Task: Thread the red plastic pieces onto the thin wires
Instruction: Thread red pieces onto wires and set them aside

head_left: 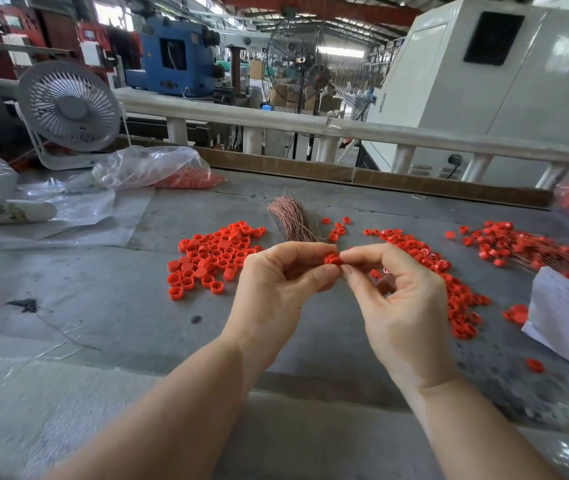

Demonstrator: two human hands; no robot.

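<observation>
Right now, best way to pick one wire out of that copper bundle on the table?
Pinch a single strand at the far, splayed end of the wire bundle, coming from above. There the tips fan apart, so the fingers can likely isolate one; the near end is packed tight and hidden behind the left hand.

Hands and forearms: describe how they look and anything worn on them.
Both the left hand and the right hand are bare: no gloves, and no rings, watch or bracelet visible. Both forearms are uncovered all the way to the bottom of the frame, so no sleeve shows. The visible fingernails are short and unpainted. No marks or bandages show.
</observation>
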